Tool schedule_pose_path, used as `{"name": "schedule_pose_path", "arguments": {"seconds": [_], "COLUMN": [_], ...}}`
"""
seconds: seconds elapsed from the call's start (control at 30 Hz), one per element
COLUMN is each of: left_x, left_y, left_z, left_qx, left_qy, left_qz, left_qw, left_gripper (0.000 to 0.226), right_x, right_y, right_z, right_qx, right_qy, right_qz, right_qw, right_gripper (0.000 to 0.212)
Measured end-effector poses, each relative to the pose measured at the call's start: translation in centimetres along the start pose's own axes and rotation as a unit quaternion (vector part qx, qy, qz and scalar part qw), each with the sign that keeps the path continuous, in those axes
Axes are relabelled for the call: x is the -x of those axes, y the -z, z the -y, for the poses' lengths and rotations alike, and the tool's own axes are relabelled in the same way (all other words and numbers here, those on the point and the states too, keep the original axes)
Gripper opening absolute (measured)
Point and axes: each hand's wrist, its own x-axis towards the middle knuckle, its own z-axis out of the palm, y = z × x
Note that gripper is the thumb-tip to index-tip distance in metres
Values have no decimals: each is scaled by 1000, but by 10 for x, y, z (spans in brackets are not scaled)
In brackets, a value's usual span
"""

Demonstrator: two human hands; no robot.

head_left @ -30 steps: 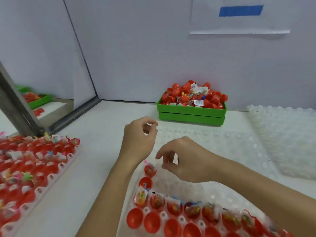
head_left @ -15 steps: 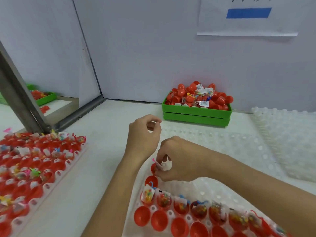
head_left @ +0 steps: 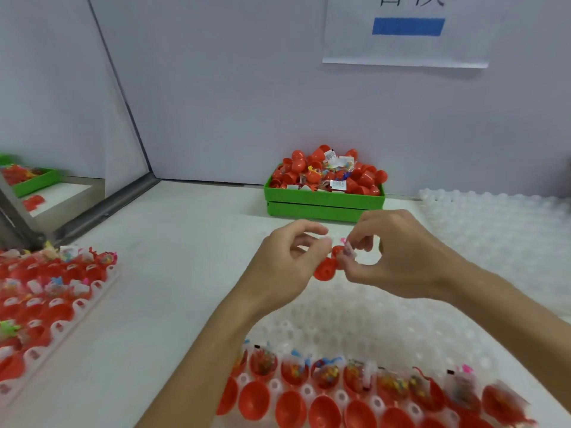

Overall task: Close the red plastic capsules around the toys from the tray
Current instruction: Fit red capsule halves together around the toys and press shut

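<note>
Near tray [head_left: 364,322]: translucent white, dimpled, lying on the desk [head_left: 173,273]. Its nearest row holds open red half-shells [head_left: 290,407]; the row behind holds red halves with bagged toys [head_left: 327,373] sitting in them. Cells farther back show white only.
Left tray [head_left: 92,307]: at the near-left edge of the desk, packed with red halves and small bagged toys; blurred, so single pieces are hard to tell apart.
Left hand [head_left: 284,261]: raised above the near tray, fingers curled, thumb and forefinger pinching the left side of a red capsule [head_left: 324,268].
Right hand [head_left: 398,257]: just right of the left hand, fingertips [head_left: 346,261] nipping the capsule's right part together with a small clear toy packet [head_left: 349,250] that has a pink bit at its top.
Capsule: held between both hands, clear of the tray, its two halves not closed; the rounded red half hangs toward the left hand. Whether the halves are hinged I cannot tell.
Right far tray [head_left: 500,223]: white dimpled tray, well right of the hands.
Green bin [head_left: 324,202]: far centre against the wall, heaped with red capsules [head_left: 364,177] and packets.
Wall [head_left: 234,88]: pale, with a white sheet [head_left: 408,35] bearing a blue bar at upper right.
Far left: a second green bin [head_left: 34,183] beyond a grey metal frame [head_left: 105,208].
</note>
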Motion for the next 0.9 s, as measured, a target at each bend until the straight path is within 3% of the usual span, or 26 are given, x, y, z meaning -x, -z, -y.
{"name": "schedule_pose_path", "arguments": {"seconds": [0.1,0.37,0.6,0.73,0.9], "left_x": [8,14,17,20,20], "left_y": [-20,-47,-49,-52,-51], "left_z": [-2,-9,-11,-12,-12], "left_qx": [-30,-65,-60,-65,-61], "left_qy": [-16,-72,-66,-77,-77], "left_qz": [109,35,65,95,94], "left_qw": [993,995,994,990,991], "left_gripper": [49,15,23,24,22], "right_x": [25,63,76,78,79], "right_y": [8,-3,7,8,9], "right_z": [-12,-13,-28,-23,-21], "right_qx": [-18,-113,-327,-381,-415], "right_qy": [-38,-91,-237,-236,-218], "right_qz": [-45,-96,-67,-40,-84], "right_qw": [998,985,913,893,879], "right_gripper": [26,24,20,15,8]}}
